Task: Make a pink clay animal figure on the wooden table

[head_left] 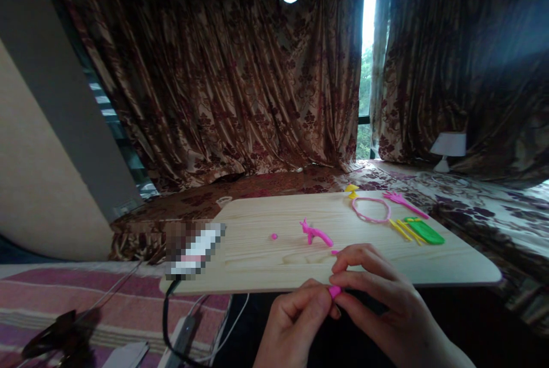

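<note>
Now pinched the pink lump (335,292) at lower centre between fingertips of left hand (294,322) and right hand (388,293), likely for steadiness; had the pink figure (316,234) below frame centre, green slab (431,234) right, presumably parked aside.

Around one pink branching figure (321,237) are one yellow mushroom-shaped piece (352,189) at one o'clock, one thin pink ring (369,220) and one pink hand-tipped rod (409,205) at two. One flat green slab (429,234) and at least two thin yellow sticks (400,230) are at three, one short pink block (335,292) at five, one pink ball (274,236) at nine.
</note>
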`<move>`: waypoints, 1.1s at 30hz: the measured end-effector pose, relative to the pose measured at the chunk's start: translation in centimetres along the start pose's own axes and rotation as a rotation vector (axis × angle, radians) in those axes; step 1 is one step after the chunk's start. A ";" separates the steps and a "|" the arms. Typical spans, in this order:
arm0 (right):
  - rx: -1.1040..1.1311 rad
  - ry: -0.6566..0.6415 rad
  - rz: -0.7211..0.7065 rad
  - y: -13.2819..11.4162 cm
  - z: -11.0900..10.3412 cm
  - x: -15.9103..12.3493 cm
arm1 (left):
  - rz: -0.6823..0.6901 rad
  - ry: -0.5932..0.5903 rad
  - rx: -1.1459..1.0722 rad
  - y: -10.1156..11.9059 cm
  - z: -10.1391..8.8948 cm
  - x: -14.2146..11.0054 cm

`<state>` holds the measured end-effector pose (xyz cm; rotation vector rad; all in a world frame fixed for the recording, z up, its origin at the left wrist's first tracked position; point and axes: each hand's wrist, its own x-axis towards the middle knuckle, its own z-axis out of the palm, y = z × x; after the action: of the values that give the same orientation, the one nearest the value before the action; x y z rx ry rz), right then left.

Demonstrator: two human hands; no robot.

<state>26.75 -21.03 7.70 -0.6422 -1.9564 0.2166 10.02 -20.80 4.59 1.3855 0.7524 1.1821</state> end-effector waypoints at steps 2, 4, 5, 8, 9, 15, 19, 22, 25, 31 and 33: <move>0.001 0.026 -0.021 0.0 0.1 0.0 | 0.017 -0.007 0.002 -0.2 0.0 0.0; 0.002 0.045 -0.042 0.1 0.2 -0.1 | 0.023 -0.010 0.001 -0.2 0.0 0.0; 0.003 0.050 -0.047 0.1 0.3 -0.2 | 0.021 -0.011 0.001 -0.2 0.1 -0.1; -0.007 0.043 -0.036 0.3 0.3 -0.5 | 0.016 -0.013 -0.006 0.0 0.2 -0.1; -0.014 0.040 -0.029 0.3 0.2 -0.6 | 0.014 -0.017 -0.012 0.1 0.2 -0.2; 0.069 -0.105 0.071 0.2 -0.3 -0.7 | -0.004 -0.023 -0.041 0.1 0.2 -0.2; 0.079 -0.101 0.060 0.2 -0.2 -0.5 | -0.008 -0.023 -0.017 -0.1 0.1 -0.2; 0.108 -0.095 0.070 0.3 0.0 -0.5 | -0.006 -0.021 -0.023 0.0 0.1 -0.2; 0.134 -0.134 0.125 0.3 0.0 -0.5 | -0.004 -0.017 -0.038 0.1 0.1 -0.2; 0.158 -0.024 0.106 0.4 0.0 -0.6 | -0.012 -0.001 0.021 0.3 -0.2 -0.2; 0.159 -0.016 0.099 0.4 0.1 -0.6 | -0.010 0.014 0.070 0.3 -0.2 -0.2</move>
<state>27.02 -21.00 7.03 -0.6343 -1.9019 0.4349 9.76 -20.94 4.80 1.4304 0.8162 1.1686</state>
